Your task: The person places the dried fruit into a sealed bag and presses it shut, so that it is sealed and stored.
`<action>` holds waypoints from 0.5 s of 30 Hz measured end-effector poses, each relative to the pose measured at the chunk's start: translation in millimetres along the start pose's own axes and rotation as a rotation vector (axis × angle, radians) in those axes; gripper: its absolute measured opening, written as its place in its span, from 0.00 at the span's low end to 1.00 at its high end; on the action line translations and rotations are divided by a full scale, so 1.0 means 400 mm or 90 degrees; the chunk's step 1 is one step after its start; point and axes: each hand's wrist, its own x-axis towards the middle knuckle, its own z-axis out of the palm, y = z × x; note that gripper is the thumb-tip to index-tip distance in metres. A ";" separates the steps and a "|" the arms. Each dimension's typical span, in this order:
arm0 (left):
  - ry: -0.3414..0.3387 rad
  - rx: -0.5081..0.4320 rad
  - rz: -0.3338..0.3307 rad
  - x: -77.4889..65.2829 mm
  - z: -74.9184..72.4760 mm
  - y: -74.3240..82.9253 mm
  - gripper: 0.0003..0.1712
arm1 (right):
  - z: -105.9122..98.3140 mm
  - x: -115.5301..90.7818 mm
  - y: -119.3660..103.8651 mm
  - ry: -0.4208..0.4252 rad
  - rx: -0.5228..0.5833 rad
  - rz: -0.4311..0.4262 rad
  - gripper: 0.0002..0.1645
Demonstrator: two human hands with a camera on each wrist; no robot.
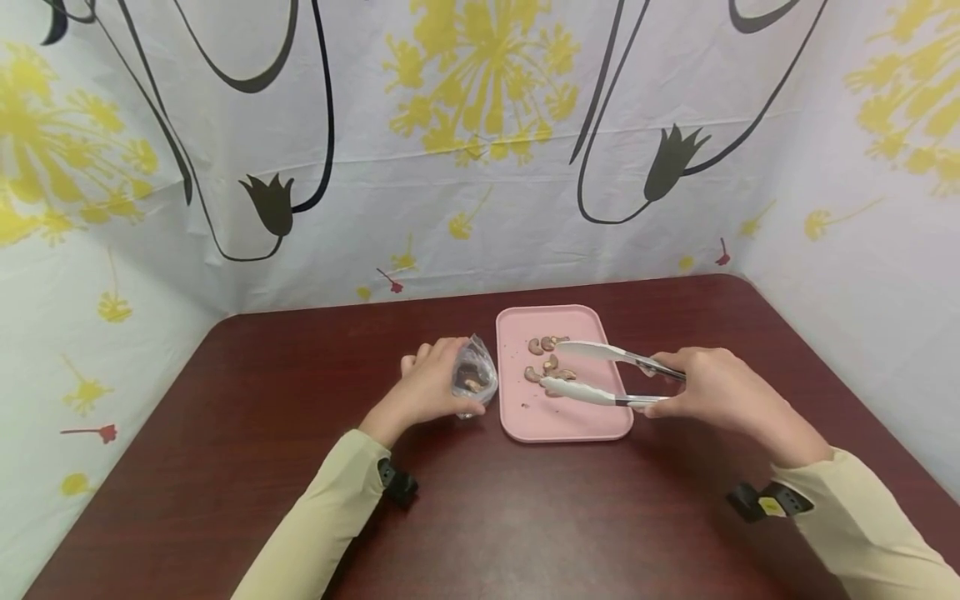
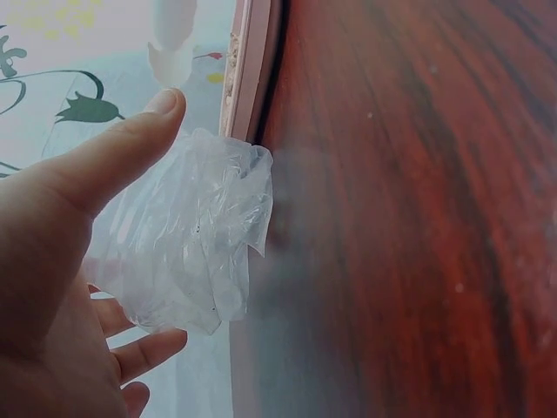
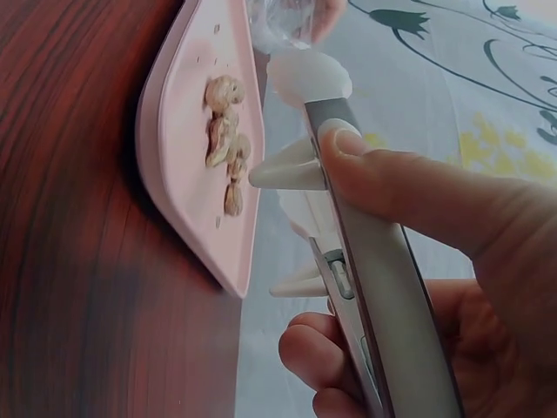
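Observation:
My left hand (image 1: 423, 387) holds a crumpled clear plastic bag (image 2: 196, 235), its mouth spread and a few brown pieces inside. Beside it lies a pink tray (image 1: 566, 427) with several curved brown cashews (image 1: 532, 374) grouped around its middle, plus small crumbs. In my right hand (image 1: 716, 396) I grip metal tongs (image 3: 379, 287) with white scalloped tips, thumb on one arm and fingers around the other. The tongs' arms stand apart, their tips over the cashews in the head view. No cashew shows between them.
The dark red-brown wooden table (image 1: 487, 517) carries the tray toward its back edge. A white cloth (image 1: 480, 233) printed with yellow and dark flowers hangs behind and at both sides. Black devices are strapped to both wrists, over beige sleeves.

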 end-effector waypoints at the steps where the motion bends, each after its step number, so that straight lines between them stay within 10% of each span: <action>1: 0.002 -0.001 0.000 0.000 0.001 0.000 0.61 | -0.001 -0.002 0.003 -0.001 -0.003 0.003 0.33; 15: 0.001 -0.001 -0.005 -0.005 -0.003 0.003 0.61 | -0.008 -0.024 0.023 -0.003 -0.024 0.012 0.31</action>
